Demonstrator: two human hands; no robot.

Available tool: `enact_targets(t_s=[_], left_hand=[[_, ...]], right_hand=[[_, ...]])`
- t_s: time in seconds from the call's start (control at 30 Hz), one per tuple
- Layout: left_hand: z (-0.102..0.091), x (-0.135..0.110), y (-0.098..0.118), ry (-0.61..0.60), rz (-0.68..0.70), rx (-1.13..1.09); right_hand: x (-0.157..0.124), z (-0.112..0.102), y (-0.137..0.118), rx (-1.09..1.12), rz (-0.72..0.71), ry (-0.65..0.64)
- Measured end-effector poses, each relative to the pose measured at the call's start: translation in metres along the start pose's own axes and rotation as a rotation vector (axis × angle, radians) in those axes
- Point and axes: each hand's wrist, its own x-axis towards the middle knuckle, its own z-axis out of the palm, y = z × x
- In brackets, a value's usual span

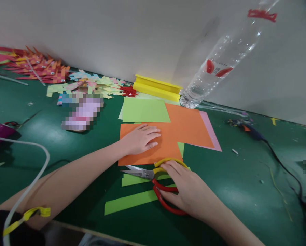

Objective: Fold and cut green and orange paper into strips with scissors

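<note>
My left hand (142, 138) lies flat with fingers stretched out on a sheet of orange paper (153, 155). Below it, my right hand (181, 184) is closed round the handles of a pair of scissors (145, 173), one handle yellow and one red. The scissor blades point left and stand slightly apart, just below the orange sheet's lower edge. Under and beside the scissors lie light green paper strips (127, 203). A green sheet (145, 110) rests above my left hand, with more orange paper (189, 124) and a pink sheet (211, 131) to its right.
A clear plastic bottle (219, 65) stands against the wall, near a yellow folded piece (156, 87). Paper scraps (91, 85) and red-orange woven paper pieces (44, 66) lie at the back left, above a blurred phone (83, 114). A corded tool (252, 133) is at right.
</note>
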Motion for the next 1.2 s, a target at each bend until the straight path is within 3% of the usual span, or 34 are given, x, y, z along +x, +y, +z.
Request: enact_targets(t_s=[0.3,0.57,1.2], left_hand=[[0.0033,0.0001,-0.0017,0.013,0.011,0.007],[0.0012,0.0004,-0.0005,0.008,0.014,0.011],[-0.0018,0.0,-0.0005,-0.016,0.014,-0.001]], right_hand=[[0.0037,0.0012,-0.008,-0.016,0.027,-0.057],[0.0046,0.0034,-0.0087,-0.039,-0.045,0.001],[0.0094,0.0055,-0.0092,-0.169,-0.103,0.002]])
